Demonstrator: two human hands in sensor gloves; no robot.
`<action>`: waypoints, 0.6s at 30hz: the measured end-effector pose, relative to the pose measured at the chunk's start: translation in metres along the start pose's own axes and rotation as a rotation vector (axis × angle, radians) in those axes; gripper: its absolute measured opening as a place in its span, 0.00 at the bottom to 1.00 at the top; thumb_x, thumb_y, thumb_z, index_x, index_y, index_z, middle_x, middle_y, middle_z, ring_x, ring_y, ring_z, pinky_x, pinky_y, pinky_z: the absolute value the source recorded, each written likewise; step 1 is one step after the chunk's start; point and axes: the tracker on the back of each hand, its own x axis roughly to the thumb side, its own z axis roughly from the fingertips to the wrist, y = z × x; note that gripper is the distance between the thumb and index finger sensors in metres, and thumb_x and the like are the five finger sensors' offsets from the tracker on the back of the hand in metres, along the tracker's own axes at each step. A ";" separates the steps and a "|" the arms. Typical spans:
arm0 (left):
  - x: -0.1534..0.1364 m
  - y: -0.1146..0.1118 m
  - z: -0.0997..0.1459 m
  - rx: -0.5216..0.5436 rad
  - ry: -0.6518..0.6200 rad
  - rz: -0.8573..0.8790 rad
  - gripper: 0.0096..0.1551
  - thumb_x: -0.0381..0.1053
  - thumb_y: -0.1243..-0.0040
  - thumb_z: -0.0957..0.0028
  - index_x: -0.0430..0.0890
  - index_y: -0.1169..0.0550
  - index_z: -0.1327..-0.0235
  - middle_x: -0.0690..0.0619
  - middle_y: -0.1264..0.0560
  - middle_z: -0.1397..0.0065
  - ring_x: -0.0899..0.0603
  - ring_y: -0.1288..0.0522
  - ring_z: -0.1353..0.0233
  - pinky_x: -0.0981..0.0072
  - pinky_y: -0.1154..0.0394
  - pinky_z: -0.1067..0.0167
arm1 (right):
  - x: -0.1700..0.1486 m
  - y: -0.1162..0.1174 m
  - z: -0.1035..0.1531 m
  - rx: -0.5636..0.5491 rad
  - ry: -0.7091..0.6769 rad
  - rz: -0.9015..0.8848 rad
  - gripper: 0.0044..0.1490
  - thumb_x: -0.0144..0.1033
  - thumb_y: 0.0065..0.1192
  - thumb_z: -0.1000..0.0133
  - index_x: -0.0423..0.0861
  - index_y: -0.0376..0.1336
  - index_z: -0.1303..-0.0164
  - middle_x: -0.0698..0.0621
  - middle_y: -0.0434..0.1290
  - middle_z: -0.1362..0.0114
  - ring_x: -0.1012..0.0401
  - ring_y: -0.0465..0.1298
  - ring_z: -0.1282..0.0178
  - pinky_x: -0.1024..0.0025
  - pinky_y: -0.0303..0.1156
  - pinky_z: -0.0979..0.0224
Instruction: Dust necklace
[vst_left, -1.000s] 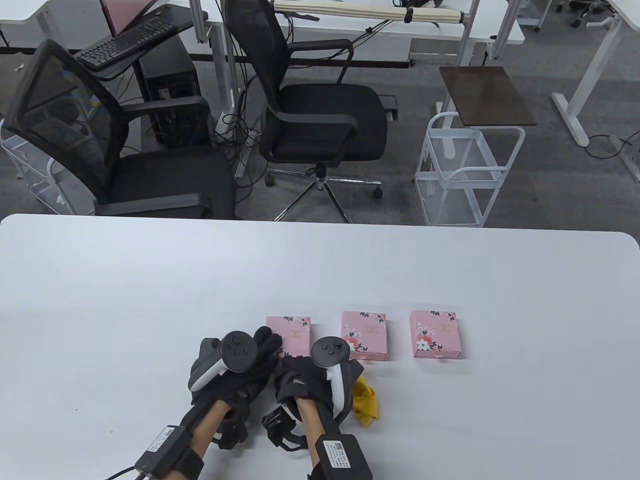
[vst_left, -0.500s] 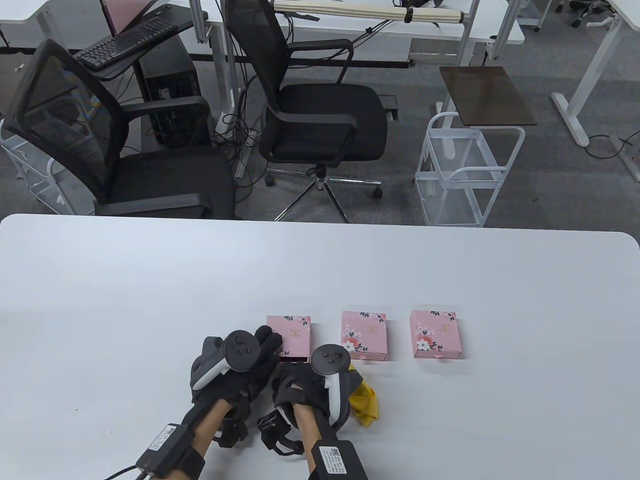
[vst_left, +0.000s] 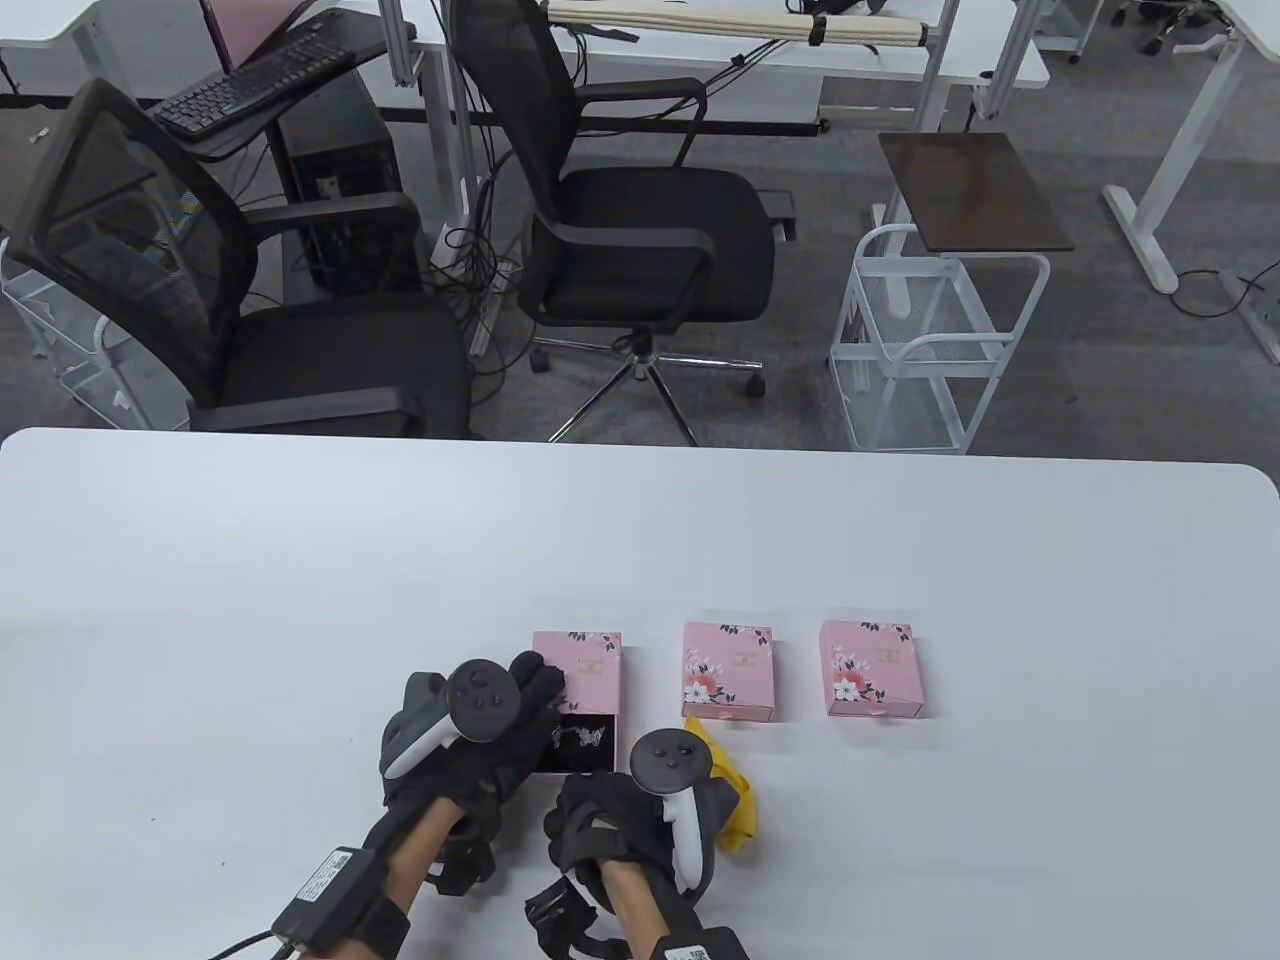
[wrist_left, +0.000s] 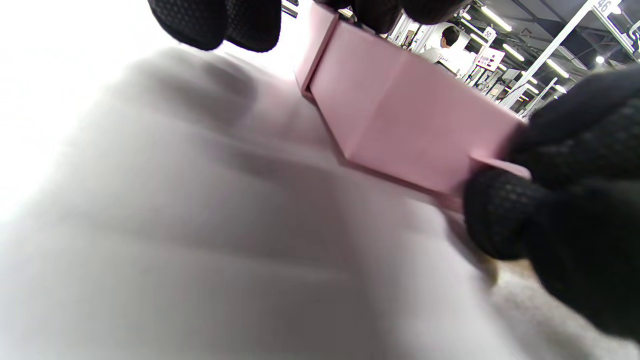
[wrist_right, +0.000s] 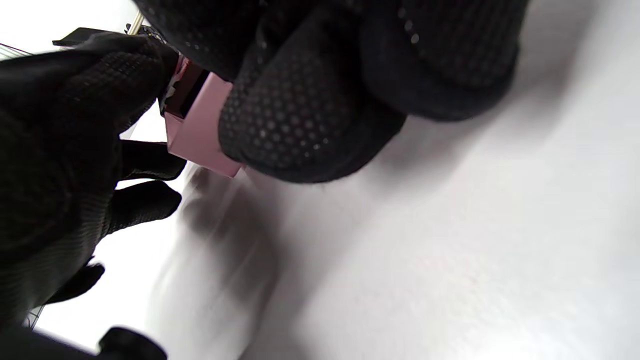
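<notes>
The necklace lay as a small silvery cluster on the dark lining of a drawer tray that stood pulled out toward the person from the leftmost pink box, on the white table. The tray's long axis ran from the box sleeve toward the table's near edge, so the necklace was exposed from above between the two hands. The left hand was just beside the tray's left side; its fingers curled over the pink sleeve and appeared to hold the box steady. The right hand sat at the near end of the tray, its fingers curled together against the pink drawer front; whether they pinched the pull tab or merely touched it could not be determined from the wrist views. A yellow cloth lay on the table touching or just beside the right hand, on its outer side, away from the tray. Judged from this layout, the right hand was nearer both the cloth and the necklace, and the coming move would turn on bringing the cloth leftward and forward over the open tray. Two further pink boxes stood closed in a row to the right, apart from the working area.
</notes>
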 end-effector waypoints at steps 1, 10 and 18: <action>0.000 0.000 0.000 0.000 0.000 -0.001 0.31 0.59 0.59 0.31 0.60 0.44 0.14 0.60 0.55 0.09 0.37 0.43 0.20 0.42 0.37 0.27 | -0.001 0.000 0.002 0.009 0.002 -0.001 0.25 0.37 0.60 0.30 0.29 0.69 0.38 0.46 0.83 0.52 0.57 0.85 0.66 0.64 0.82 0.59; 0.000 0.000 0.000 -0.001 0.000 -0.007 0.31 0.59 0.59 0.31 0.60 0.45 0.14 0.60 0.55 0.09 0.37 0.43 0.20 0.41 0.37 0.27 | -0.014 -0.002 0.009 0.042 0.023 -0.060 0.24 0.37 0.60 0.29 0.30 0.69 0.38 0.45 0.82 0.52 0.56 0.85 0.66 0.64 0.82 0.58; 0.000 -0.001 0.000 -0.003 -0.002 -0.008 0.32 0.60 0.60 0.32 0.60 0.45 0.14 0.60 0.55 0.09 0.36 0.43 0.20 0.41 0.37 0.27 | -0.019 -0.002 0.015 0.068 0.016 -0.050 0.24 0.36 0.59 0.29 0.29 0.69 0.37 0.45 0.82 0.51 0.55 0.85 0.65 0.63 0.82 0.57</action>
